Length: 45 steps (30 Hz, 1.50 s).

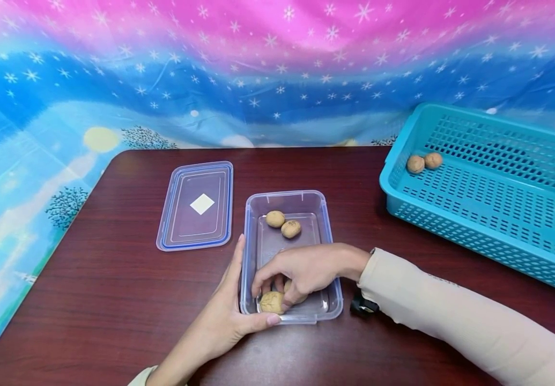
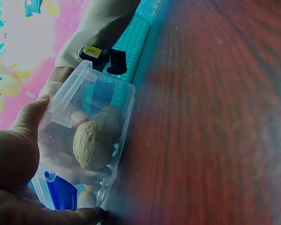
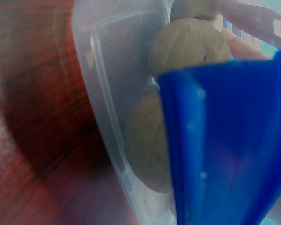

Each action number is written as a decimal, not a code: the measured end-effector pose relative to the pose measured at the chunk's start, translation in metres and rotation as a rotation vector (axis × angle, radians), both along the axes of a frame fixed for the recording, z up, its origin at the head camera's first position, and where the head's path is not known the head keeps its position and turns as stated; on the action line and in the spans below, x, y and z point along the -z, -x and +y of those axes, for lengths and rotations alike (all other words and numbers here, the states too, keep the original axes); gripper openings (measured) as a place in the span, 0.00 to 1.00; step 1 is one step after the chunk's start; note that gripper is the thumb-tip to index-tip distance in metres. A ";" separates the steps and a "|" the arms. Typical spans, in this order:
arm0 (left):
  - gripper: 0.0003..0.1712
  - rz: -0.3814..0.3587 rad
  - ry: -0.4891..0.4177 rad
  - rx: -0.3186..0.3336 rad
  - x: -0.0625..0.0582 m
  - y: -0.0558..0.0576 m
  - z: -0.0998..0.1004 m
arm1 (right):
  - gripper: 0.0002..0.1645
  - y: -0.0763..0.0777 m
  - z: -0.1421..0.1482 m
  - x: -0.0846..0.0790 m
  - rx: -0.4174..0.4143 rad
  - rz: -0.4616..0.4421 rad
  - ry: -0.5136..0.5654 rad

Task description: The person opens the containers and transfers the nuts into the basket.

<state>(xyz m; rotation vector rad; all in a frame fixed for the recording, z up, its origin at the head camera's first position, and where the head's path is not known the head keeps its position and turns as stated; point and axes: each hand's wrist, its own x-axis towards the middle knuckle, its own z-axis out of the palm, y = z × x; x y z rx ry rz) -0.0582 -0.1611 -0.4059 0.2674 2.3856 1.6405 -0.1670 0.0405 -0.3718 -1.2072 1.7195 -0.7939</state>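
A clear plastic container with blue side clips stands on the table, its lid off. At its front left corner my left hand holds it, thumb on the front rim and fingers along the left wall. My right hand reaches down inside, its fingers and thumb gripping a walnut near the front. Another walnut is partly hidden under that hand. Farther back in the container lie a walnut and a second walnut, side by side. Through the container wall, the left wrist view shows a walnut up close.
The blue-edged lid with a white square label lies left of the container. At the right stands a large turquoise basket with two walnuts in its left end. A snowflake-patterned cloth hangs behind the dark wooden table.
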 end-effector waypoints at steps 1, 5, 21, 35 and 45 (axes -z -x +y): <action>0.82 -0.001 -0.001 0.000 0.000 0.000 0.000 | 0.30 0.000 0.000 0.000 -0.002 0.000 0.002; 0.82 -0.005 -0.005 0.000 0.000 0.000 0.000 | 0.29 0.001 0.000 0.000 -0.010 0.008 0.002; 0.82 -0.014 0.030 -0.015 0.000 0.000 -0.001 | 0.23 0.005 0.000 0.002 0.025 -0.042 0.033; 0.81 -0.037 0.062 -0.029 -0.002 -0.001 0.000 | 0.24 0.005 0.005 -0.004 0.191 -0.100 0.123; 0.82 -0.032 0.060 -0.028 -0.002 -0.001 0.000 | 0.26 0.004 0.012 -0.013 0.323 -0.094 0.157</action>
